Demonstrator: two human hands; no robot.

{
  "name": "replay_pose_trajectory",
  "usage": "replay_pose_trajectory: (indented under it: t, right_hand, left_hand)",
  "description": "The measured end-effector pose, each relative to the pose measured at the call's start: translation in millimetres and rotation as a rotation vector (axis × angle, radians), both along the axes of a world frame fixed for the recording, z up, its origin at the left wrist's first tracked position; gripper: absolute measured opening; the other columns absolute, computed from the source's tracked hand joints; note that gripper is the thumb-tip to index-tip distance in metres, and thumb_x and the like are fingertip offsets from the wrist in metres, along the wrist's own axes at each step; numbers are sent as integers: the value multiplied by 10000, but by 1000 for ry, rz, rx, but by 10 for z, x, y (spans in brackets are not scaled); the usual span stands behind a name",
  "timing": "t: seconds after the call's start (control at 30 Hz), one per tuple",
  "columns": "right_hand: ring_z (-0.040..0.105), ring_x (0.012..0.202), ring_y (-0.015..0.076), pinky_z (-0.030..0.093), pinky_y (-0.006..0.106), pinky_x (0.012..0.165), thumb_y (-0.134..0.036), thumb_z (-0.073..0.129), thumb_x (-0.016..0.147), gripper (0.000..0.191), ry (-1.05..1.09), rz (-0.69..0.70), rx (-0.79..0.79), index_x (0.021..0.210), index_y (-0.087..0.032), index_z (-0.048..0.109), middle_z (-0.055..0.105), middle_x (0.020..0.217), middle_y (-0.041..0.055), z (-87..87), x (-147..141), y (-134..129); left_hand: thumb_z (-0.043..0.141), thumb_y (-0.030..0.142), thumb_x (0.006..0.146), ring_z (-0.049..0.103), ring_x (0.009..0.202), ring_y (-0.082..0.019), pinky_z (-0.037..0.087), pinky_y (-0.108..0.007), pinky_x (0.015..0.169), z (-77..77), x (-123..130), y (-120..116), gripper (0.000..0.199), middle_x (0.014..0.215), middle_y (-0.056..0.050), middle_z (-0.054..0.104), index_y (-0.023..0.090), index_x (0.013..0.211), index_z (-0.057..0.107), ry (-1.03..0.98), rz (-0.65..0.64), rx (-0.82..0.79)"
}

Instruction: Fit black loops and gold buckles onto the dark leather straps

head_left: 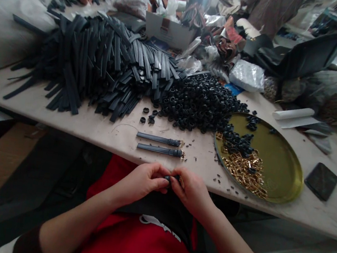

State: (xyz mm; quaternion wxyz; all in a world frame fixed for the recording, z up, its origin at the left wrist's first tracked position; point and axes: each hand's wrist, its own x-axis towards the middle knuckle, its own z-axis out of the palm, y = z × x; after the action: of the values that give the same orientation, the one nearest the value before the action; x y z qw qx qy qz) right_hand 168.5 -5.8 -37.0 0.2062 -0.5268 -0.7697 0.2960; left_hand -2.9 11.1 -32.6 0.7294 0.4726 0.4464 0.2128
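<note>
Bare forearms [85,219] angling inward, and here's the left hand [144,181] right up close to the right hand [193,190], fingers [160,169] curled, thumbs [160,183] pressing, both pinching tight!

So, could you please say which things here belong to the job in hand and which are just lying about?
Likely job items:
- held dark piece
- dark strips
- black loops
- gold buckles
- round tray
- two buckled straps

Likely lying about:
- phone-like slab
- white roll
- silvery packet
</note>
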Motion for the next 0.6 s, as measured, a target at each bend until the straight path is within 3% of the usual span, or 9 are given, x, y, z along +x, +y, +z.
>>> replay_pose_trajectory:
  t: [0.17, 0.27, 0.4, 0.6]
  right_hand:
    - [522, 646, 131, 398, 247, 585, -315, 340, 896, 191, 318, -16, -181, 967, -201, 476, 566, 774, 19, -65, -21, -5]
    - [513, 613, 118, 408, 235, 560, -343, 319, 908, 243, 441, -77, -211, 1077, -212, 435, 536, 769, 6, -131, -69, 24]
    - [556, 662, 139, 432, 252, 596, -344, 325, 904, 266, 372, -82, -124, 1103, -210, 441, 565, 786, 17, -141, -163, 195]
    - [578, 872, 237, 449, 377, 765, -329, 389, 868, 256, 27, -229, 215, 964, -171, 568, 625, 933, 101, -222, -176, 693]
  left_hand:
    - [569, 207, 731, 611, 702, -129, 474, -256, 662, 11, -9, 71, 279, 829, -20, 651, 150, 1003, 546, 0, -32, 9]
    - [493, 271, 786, 592, 629, -129, 451, -236, 588, 114, -63, 162, 199, 720, -15, 635, 136, 909, 572, 165, -171, 102]
    - [388, 313, 842, 557, 580, -134, 387, -224, 535, 213, -97, 358, 285, 633, -12, 613, 148, 730, 593, 432, -341, 419]
    - [424, 398, 845, 585, 783, -200, 406, -272, 676, 59, -114, 784, 311, 848, -60, 657, 182, 883, 644, 733, -270, 858]
